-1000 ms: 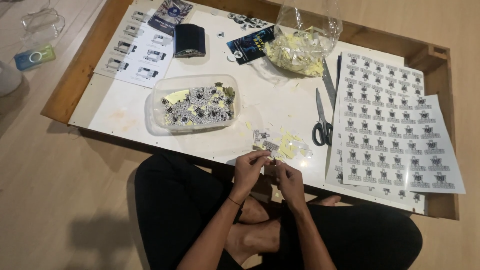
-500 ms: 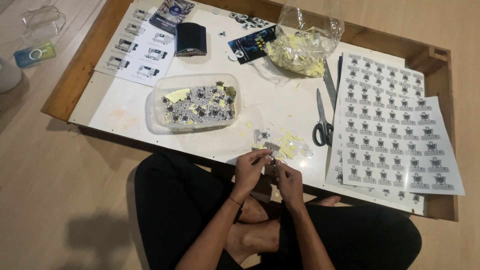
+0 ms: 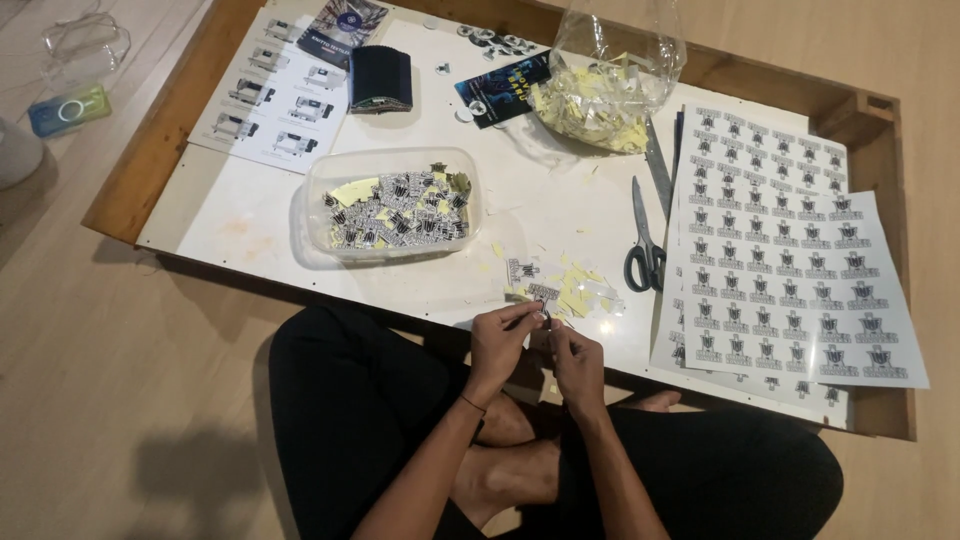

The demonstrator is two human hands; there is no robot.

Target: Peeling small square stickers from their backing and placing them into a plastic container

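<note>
At the near edge of the tray (image 3: 150, 215), our left hand (image 3: 503, 343) and right hand (image 3: 577, 362) pinch one small sticker (image 3: 543, 316) between fingertips (too tiny to read its shape). Cut stickers fill the plastic tub (image 3: 392, 205); scissors (image 3: 644, 243) lie beside the sticker sheets (image 3: 790, 270), whose far corner is cut off.

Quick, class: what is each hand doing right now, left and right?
Left hand: fingers pinched on a small sticker.
Right hand: fingertips pinched at the same sticker.
</note>
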